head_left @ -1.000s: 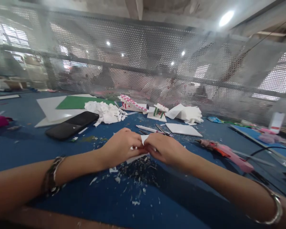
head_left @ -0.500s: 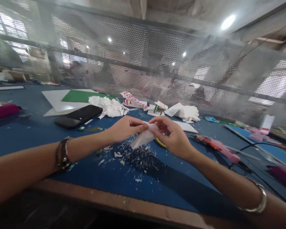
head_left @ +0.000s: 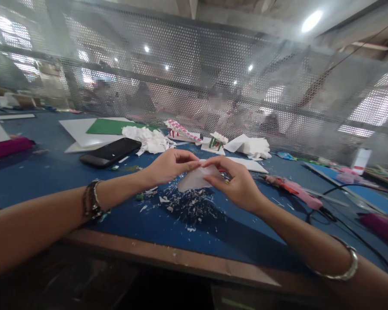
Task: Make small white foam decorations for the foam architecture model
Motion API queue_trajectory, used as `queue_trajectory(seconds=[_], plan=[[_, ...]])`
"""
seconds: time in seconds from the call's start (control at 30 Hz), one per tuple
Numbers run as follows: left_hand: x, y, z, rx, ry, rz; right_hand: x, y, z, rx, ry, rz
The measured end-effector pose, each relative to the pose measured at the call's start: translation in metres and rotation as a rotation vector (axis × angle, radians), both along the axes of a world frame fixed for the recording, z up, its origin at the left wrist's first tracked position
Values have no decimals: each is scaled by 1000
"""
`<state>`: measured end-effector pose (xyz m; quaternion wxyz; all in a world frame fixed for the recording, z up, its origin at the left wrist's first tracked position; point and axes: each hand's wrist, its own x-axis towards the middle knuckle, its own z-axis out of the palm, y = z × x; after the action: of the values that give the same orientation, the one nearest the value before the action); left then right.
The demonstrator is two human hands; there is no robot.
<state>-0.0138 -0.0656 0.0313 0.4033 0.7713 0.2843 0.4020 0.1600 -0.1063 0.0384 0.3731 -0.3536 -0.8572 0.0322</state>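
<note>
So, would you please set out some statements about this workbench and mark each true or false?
1. The left hand and right hand both hold the white paper. True.
2. The pink glue gun is in the right hand. False: it lies on the blue tabletop.
3. The green sheet lies over a white sheet. True.
4. The black phone is right of the glue gun. False: it is left.

Craft workshop, blue worktable [head_left: 126, 219], pink glue gun [head_left: 294, 190], paper scraps [head_left: 194, 206]
</note>
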Motion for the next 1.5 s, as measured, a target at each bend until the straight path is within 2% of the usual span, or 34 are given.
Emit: queue_trajectory(seconds=[0.3,0.67,0.9,1.13,1.27,1.4,1.5], plan=[[6,-6,-10,-96,-16,-28,-5,-5,-14,-31,163,-103],[6,-4,-14,-115,-58,-96,-2,-6,-8,62,54,-147],[7,-8,-14,-87,-50,-76,0,-5,-6,66,-21,-171],[5,-9,-14,149,30,-42,2,-6,-4,56,-44,-193],[1,-9,-12,385,144,-47,1,-6,-3,24,-106,-192],[0,-9,-13,658,252,23,0,-3,-4,17,-197,-213],[1,-10,-14,798,336,59,0,-2,-4,27,-245,-231]])
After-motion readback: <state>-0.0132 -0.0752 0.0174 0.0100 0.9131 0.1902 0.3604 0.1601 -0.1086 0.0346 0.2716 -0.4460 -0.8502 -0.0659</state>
